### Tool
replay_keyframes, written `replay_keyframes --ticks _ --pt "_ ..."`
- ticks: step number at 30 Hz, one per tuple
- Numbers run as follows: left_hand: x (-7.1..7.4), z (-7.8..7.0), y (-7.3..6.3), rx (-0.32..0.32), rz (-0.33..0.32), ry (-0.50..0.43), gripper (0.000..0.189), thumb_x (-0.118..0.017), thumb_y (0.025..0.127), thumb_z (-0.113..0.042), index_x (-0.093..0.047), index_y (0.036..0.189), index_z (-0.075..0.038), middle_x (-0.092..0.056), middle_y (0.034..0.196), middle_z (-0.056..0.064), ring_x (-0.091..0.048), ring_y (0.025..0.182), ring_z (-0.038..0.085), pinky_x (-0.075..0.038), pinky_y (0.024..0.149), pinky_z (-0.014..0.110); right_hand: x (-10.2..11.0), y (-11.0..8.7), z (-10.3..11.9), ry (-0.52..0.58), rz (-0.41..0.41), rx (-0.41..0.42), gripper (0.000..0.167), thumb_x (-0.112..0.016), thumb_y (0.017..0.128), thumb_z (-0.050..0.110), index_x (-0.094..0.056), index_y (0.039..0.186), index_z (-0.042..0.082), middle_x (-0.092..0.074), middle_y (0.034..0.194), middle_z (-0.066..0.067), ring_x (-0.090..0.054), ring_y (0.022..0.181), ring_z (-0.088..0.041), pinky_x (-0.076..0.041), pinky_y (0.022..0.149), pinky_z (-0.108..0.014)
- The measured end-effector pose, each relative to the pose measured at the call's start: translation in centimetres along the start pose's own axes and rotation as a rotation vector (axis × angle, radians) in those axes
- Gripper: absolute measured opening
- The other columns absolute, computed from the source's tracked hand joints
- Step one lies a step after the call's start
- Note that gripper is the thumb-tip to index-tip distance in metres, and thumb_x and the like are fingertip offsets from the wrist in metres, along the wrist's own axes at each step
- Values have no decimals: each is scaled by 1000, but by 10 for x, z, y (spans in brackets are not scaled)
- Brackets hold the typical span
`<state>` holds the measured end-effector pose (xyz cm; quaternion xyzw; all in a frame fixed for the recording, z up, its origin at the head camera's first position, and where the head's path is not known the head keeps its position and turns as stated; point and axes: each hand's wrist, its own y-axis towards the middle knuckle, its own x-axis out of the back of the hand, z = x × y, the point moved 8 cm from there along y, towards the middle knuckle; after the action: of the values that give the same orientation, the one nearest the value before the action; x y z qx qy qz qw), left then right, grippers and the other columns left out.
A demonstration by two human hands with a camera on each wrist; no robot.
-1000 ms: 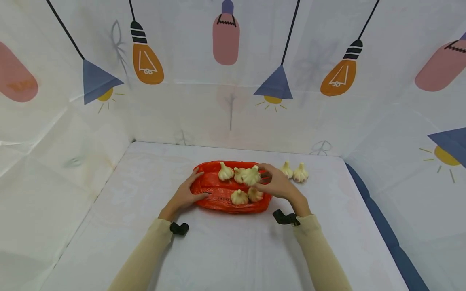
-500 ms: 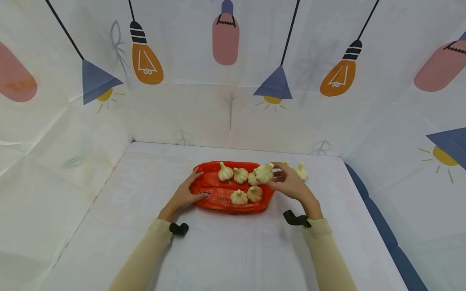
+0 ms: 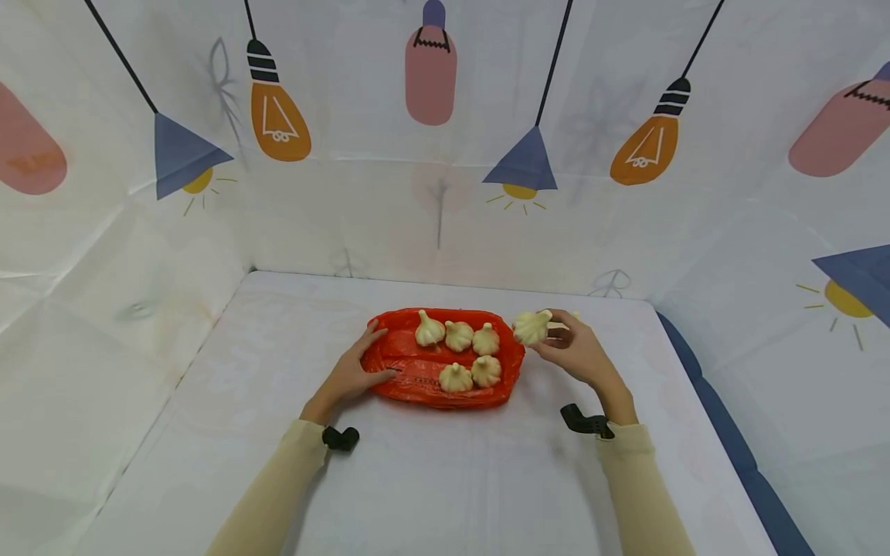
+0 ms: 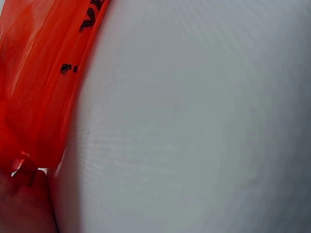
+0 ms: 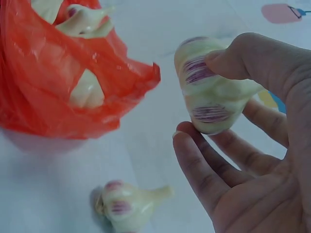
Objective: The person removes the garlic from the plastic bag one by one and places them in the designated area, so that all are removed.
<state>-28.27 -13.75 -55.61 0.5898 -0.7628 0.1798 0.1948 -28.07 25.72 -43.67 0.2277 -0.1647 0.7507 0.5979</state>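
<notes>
A red plastic bag (image 3: pixel 424 380) with dark lettering lies spread in the middle of the table, its rim raised like a shallow tray. Several garlic bulbs rest in it, among them one garlic bulb (image 3: pixel 430 329) at the back left. My left hand (image 3: pixel 350 377) holds the bag's left end, fingers over the rim and thumb on the near side. Just beyond the right rim, my right hand (image 3: pixel 582 355) pinches a whitish garlic bulb (image 5: pixel 206 87) with purple streaks between thumb and fingers. A loose garlic bulb (image 5: pixel 129 206) lies on the table beside the bag in the right wrist view.
The white table (image 3: pixel 431 479) meets a patterned sheet (image 3: pixel 348 201) at the back. A dark blue padded edge (image 3: pixel 719 409) runs along the right side. My right hand largely hides the table behind it in the head view.
My right hand has moved right with the garlic bulb, from over the bag to outside its right rim. The bulbs behind it in the bag now show fully. My left hand stays put.
</notes>
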Motion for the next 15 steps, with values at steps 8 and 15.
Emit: replay_keyframes --ticks 8,15 --pt "-1 -1 0 1 -1 0 92 -84 85 -42 -36 161 -25 -8 175 -7 -12 160 35 -17 125 65 17 -6 -14 -28 -47 -35 67 -77 94 24 -46 151 8 -51 148 -21 -59 129 -43 -59 98 -46" --pt "0 -1 0 10 -1 1 92 -83 85 -44 -35 161 -25 -9 175 -5 -12 160 37 -20 123 66 25 -9 -26 -10 -78 -22 66 -78 93 19 -46 149 6 -51 145 -24 -62 125 -43 -58 89 -22"
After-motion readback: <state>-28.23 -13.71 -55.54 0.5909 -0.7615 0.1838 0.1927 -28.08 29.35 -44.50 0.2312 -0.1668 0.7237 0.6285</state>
